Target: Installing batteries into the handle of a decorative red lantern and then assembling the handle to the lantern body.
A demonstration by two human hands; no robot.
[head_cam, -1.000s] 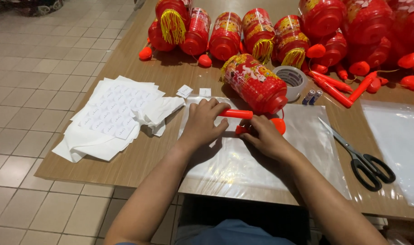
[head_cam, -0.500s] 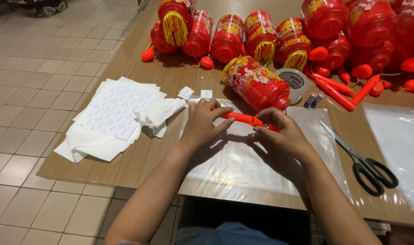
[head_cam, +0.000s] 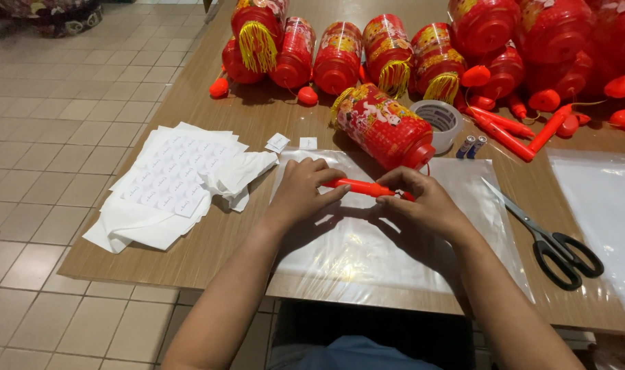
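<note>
Both hands grip a slim orange-red plastic stick (head_cam: 359, 186) that lies level just above a clear plastic bag (head_cam: 367, 264) on the wooden table (head_cam: 216, 253). My left hand (head_cam: 300, 194) pinches its left end between thumb and fingers. My right hand (head_cam: 425, 204) closes over its right end, hiding that tip. A red cylindrical lantern (head_cam: 383, 125) with a yellow tassel lies on its side just beyond the stick, its cord running toward my right hand.
White sticker sheets and crumpled backing paper (head_cam: 172, 181) lie at the left. Black-handled scissors (head_cam: 545, 236) and a second clear bag (head_cam: 604, 212) sit at the right. A tape roll (head_cam: 437, 122), two small batteries (head_cam: 471, 146), loose orange sticks (head_cam: 504, 130) and several red lanterns (head_cam: 340, 55) fill the far side.
My hands have drawn together onto the stick, and the right hand has slid up over its right end. The view has tilted slightly.
</note>
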